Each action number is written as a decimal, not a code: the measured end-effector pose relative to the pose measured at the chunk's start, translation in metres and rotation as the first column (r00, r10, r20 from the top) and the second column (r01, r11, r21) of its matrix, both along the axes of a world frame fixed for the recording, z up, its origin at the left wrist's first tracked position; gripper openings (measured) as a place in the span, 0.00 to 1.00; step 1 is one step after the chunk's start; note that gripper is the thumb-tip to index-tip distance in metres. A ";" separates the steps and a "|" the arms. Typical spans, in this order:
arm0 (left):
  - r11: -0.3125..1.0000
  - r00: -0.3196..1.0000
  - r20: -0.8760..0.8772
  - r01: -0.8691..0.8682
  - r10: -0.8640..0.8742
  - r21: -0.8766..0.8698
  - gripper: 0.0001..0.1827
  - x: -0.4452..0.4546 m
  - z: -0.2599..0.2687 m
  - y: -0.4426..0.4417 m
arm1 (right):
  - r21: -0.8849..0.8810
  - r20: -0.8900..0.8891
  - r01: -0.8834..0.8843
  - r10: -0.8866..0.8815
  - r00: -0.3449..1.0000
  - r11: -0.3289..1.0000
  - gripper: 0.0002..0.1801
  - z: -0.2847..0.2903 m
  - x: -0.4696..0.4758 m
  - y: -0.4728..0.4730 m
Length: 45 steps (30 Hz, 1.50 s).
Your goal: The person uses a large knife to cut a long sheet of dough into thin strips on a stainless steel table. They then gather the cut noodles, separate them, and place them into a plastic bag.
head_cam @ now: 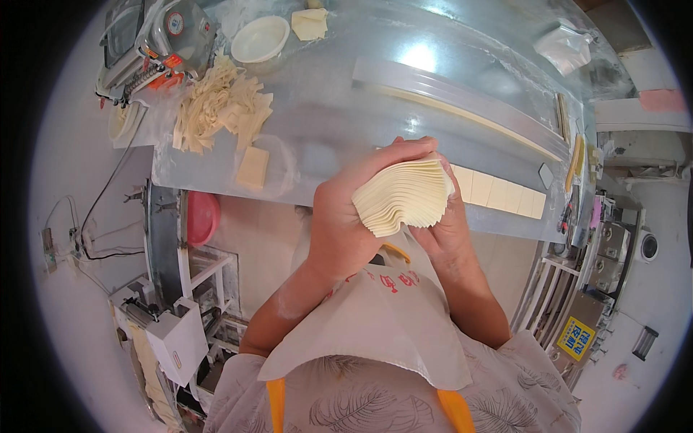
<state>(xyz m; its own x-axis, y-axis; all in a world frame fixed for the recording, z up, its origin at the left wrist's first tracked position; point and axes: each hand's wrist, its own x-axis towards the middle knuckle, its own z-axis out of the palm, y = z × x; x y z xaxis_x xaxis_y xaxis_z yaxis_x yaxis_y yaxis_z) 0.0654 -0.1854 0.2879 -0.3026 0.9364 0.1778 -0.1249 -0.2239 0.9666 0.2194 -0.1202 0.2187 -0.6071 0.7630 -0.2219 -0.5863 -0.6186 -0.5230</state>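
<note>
Between both hands, above the near edge of a metal worktable [325, 130], I hold a thick stack of thin, pale dough sheets [403, 197]. The stack's layered edges face me, fanned and bent into a wave. My left hand [342, 214] wraps its left side, fingers over the top. My right hand [448, 230] grips the right side, its fingers partly hidden behind the stack. Beyond my right hand, a row of cut dough squares [501, 193] lies on the table. Farther back, a long straight bar [460, 97] lies along a narrow dough strip [476, 120].
Left on the table are a heap of dough scraps [222, 108], a small dough block [253, 168], a white bowl [261, 39] and a machine [181, 40]. A plastic bag [566, 50] lies far right, a small flat piece [545, 176] nearer. Below left is a pink basin [203, 218].
</note>
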 end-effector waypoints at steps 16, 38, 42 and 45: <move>0.971 0.934 0.342 -0.017 0.100 -0.239 0.28 -0.006 -0.024 -0.016 | 0.076 0.179 -0.077 0.062 0.982 0.994 0.31 -0.007 -0.004 0.001; 0.521 0.518 0.163 -0.684 0.840 -0.511 0.29 -0.115 -0.166 -0.108 | 0.319 0.938 -0.934 0.089 0.336 0.159 0.24 -0.012 -0.267 0.031; 0.576 0.402 0.440 -0.715 0.803 -0.397 0.31 -0.125 -0.129 -0.093 | 0.460 0.815 -0.885 -0.364 0.451 -0.067 0.22 0.003 -0.283 -0.028; 0.682 0.327 0.685 -0.648 0.651 -0.338 0.30 -0.137 -0.106 -0.091 | 0.474 0.743 -0.866 -0.456 0.491 -0.160 0.21 -0.020 -0.271 -0.077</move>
